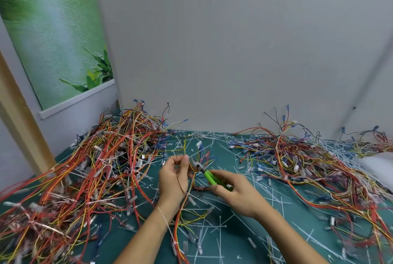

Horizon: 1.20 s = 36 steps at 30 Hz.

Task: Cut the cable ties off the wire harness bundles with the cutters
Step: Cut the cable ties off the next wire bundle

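At mid-desk [297, 212] our left hand [173, 176] pinches a limp, light wire harness [178, 219]. Our right hand [236, 191] grips the green cutters [209, 176]. We judge it best held just beside a stiff cable tie [168, 226], keeping the wires taut.

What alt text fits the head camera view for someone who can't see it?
A person's left hand pinches a wire harness while the right hand holds green-handled cutters to it, above a green mat heaped with coloured wire bundles and strewn with cut white cable ties.
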{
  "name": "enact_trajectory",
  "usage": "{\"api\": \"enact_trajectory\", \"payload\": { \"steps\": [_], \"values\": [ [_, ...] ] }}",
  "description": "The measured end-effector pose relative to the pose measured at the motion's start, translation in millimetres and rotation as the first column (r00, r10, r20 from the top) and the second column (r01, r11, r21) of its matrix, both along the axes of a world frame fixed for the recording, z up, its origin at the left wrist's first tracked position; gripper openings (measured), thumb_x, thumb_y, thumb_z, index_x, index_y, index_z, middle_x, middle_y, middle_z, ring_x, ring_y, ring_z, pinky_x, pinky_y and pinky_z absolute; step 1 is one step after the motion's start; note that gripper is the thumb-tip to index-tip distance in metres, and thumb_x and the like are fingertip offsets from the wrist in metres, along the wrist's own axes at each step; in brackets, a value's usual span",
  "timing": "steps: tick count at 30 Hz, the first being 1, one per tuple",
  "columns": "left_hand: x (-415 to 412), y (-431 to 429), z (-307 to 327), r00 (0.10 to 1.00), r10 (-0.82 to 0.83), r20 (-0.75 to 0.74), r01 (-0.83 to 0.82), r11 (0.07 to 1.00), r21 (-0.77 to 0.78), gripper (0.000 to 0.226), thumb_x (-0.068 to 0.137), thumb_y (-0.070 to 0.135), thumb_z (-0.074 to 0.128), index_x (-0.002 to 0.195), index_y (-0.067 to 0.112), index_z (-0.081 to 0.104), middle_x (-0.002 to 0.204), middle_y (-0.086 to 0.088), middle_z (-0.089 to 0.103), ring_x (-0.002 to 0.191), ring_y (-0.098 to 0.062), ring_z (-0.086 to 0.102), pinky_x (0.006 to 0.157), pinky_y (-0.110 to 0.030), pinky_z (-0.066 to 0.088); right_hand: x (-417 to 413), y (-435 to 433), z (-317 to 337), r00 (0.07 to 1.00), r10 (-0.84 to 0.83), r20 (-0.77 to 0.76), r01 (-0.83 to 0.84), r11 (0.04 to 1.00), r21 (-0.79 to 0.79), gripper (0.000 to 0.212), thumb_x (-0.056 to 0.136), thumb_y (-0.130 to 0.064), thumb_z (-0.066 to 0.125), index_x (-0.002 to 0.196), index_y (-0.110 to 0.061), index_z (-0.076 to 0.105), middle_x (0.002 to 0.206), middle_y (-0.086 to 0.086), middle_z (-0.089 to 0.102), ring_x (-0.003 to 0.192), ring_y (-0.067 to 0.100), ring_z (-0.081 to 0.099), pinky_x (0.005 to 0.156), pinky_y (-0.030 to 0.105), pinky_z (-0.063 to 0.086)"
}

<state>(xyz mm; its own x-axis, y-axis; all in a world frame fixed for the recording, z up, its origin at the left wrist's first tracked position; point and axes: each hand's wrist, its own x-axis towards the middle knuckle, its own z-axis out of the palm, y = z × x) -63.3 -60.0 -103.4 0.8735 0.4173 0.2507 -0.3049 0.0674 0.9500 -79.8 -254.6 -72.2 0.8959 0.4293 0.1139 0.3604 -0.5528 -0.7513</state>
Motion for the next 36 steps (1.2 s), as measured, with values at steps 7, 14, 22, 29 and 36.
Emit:
{"api": "enact_trajectory", "payload": {
  "steps": [7, 14, 22, 29, 36],
  "values": [
    [0.3, -1.5, -4.4, 0.999, -0.003, 0.046, 0.000, 0.998, 0.069, 0.012, 0.098, 0.021, 0.065, 0.092, 0.010, 0.067, 0.073, 0.002, 0.074, 0.055, -0.006, 0.063, 0.053, -0.017, 0.051, -3.8, -1.7, -7.9, 1.000, -0.029, -0.009, 0.030, 0.999, 0.040, 0.036, 0.094, -0.036, 0.063, 0.130, -0.041, 0.064, 0.114, -0.022, 0.072, 0.108, -0.003, 0.064, 0.096, 0.019, 0.049],
    [-0.3, -3.4, -5.5, 1.000, -0.021, 0.018, 0.021, 1.000, 0.021, 0.012, 0.096, 0.024, 0.066, 0.089, 0.015, 0.069, 0.076, -0.002, 0.075, 0.060, -0.012, 0.065, 0.055, -0.021, 0.053, -5.2, -2.1, -10.2, 0.999, -0.034, -0.019, 0.035, 0.998, 0.047, 0.045, 0.093, -0.039, 0.063, 0.138, -0.034, 0.062, 0.117, -0.021, 0.070, 0.109, -0.005, 0.062, 0.096, 0.019, 0.047],
    [-1.3, -4.9, -3.5, 1.000, -0.010, 0.009, 0.010, 0.999, -0.051, 0.016, 0.096, 0.024, 0.066, 0.092, 0.008, 0.067, 0.075, -0.007, 0.075, 0.056, -0.011, 0.063, 0.053, -0.020, 0.052, -5.5, -2.0, -13.4, 0.999, -0.032, -0.008, 0.032, 0.997, 0.071, 0.032, 0.099, -0.029, 0.065, 0.127, -0.044, 0.062, 0.111, -0.021, 0.071, 0.105, -0.001, 0.063, 0.094, 0.020, 0.049],
    [0.6, -1.5, -6.8, 0.999, -0.023, 0.023, 0.023, 1.000, 0.006, 0.016, 0.095, 0.027, 0.066, 0.091, 0.012, 0.068, 0.074, -0.005, 0.075, 0.059, -0.013, 0.064, 0.055, -0.022, 0.054, -5.1, -1.7, -16.3, 0.999, -0.029, -0.013, 0.030, 0.995, 0.095, 0.029, 0.096, -0.037, 0.065, 0.118, -0.055, 0.059, 0.109, -0.025, 0.071, 0.105, -0.003, 0.063, 0.094, 0.018, 0.048],
    [-1.4, -4.0, -7.4, 0.997, -0.071, -0.008, 0.071, 0.997, -0.012, 0.015, 0.091, 0.031, 0.068, 0.091, 0.018, 0.075, 0.077, -0.006, 0.076, 0.061, -0.013, 0.066, 0.058, -0.021, 0.055, -7.0, 2.7, -16.5, 0.999, -0.017, -0.041, 0.025, 0.978, 0.207, 0.024, 0.096, -0.040, 0.063, 0.119, -0.046, 0.065, 0.109, -0.016, 0.076, 0.100, 0.005, 0.070, 0.090, 0.022, 0.054]
  ]
}}
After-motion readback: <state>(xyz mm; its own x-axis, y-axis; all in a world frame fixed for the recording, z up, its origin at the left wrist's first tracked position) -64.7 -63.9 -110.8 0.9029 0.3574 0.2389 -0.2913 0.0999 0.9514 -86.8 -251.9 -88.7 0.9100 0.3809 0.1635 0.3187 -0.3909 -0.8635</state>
